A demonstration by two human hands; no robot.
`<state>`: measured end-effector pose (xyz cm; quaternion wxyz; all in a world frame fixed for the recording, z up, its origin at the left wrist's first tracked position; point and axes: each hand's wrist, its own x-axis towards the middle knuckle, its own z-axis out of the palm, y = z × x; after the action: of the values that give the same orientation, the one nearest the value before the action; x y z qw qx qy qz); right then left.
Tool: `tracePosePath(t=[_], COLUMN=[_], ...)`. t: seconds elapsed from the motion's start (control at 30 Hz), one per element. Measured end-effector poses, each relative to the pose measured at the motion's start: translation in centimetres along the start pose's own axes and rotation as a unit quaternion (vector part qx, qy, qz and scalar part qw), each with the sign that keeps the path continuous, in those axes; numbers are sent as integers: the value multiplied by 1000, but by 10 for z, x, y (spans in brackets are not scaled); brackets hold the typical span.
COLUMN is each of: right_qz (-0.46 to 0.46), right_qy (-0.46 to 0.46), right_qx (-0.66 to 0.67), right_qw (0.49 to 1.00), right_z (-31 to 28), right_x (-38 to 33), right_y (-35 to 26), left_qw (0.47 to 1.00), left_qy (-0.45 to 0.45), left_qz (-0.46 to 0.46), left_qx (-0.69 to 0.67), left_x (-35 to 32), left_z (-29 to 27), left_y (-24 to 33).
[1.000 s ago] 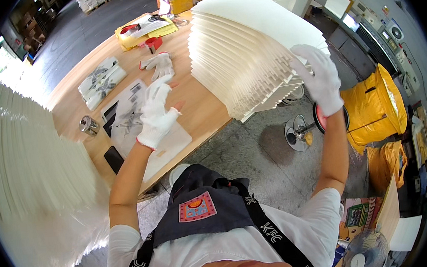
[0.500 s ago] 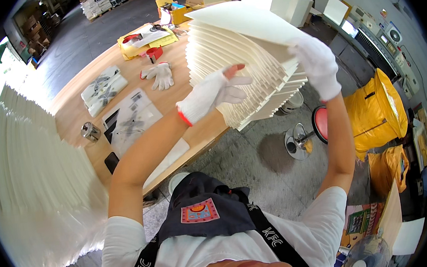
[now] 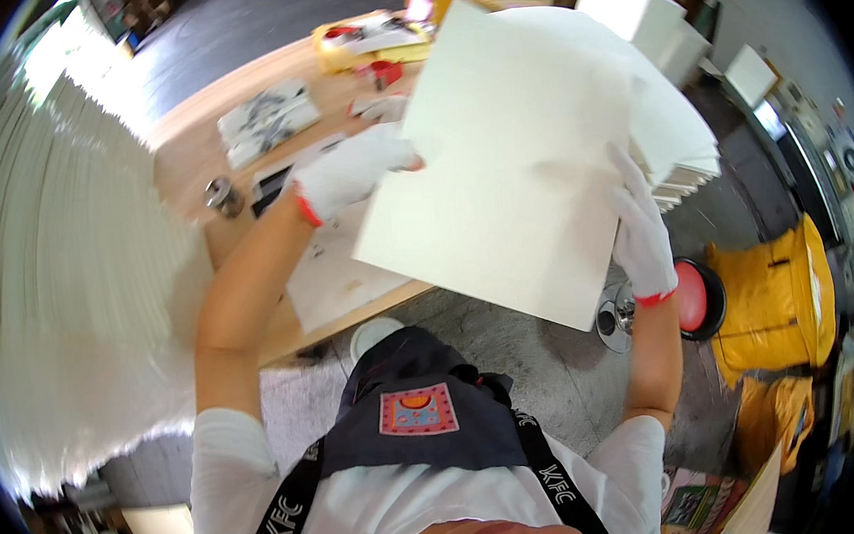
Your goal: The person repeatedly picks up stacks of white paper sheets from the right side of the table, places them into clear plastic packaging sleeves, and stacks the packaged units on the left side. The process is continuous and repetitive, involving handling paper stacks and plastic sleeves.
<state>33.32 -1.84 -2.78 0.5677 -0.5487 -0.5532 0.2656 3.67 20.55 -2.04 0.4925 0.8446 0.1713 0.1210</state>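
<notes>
A white rectangular board (image 3: 501, 181) is held up in front of me, tilted over the table's near edge. My left hand (image 3: 354, 172), in a white knitted glove with a red cuff, is closed on its left edge with the bare thumb tip on the face. Along the right edge my right hand (image 3: 642, 230), gloved alike, is closed on the board, its fingers partly blurred. Behind the board stands a fanned stack of white boards (image 3: 683, 136), partly covered by it.
A tall pile of white sheets (image 3: 68, 295) rises at the left. On the wooden table (image 3: 182, 151) lie a plastic-wrapped pack (image 3: 268, 122), a can (image 3: 223, 197), a red tape dispenser (image 3: 384, 73) and a spare glove (image 3: 379, 108). A red stool (image 3: 690, 298) and yellow bags (image 3: 770, 290) stand right.
One board has come off the fanned stack and toward me, now between both hands. My left hand moved left and closed on its edge; my right hand came down and nearer. The view shifted.
</notes>
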Motion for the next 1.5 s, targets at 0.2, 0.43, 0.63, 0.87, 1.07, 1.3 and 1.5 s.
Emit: tracePosePath(t=[0.2,0.43,0.63,0.87,1.07,1.3,1.5], right_qz=[56,114,44,-166,-87,8,-62], right_qy=[-29,-73,-228,-250,-311,-452,-359], right_qx=[-97,-165,-251,-338,-482,-398,-319], right_qw=[993,977,940,892,814,798,875], right_z=[131,144,147,181,200,183,173], right_x=[-25,-51,-59,-56,-40,-22,-41], right_y=[12,80,68,86,117,106,105], left_qw=[931,917,865,915,933,859,847], left_qy=[286,337,315,327,331,427,462], left_qz=[66,56,-252,-119,-43,-82,-100], left_qx=[218,206,298,-203,133,-271,-242], left_x=[-36,-116,-139,-110,-114,-164,-184], left_z=[159,149,31,-8,50,92,23], left_y=[-13,-77,-139,-166,-95,-130,-107])
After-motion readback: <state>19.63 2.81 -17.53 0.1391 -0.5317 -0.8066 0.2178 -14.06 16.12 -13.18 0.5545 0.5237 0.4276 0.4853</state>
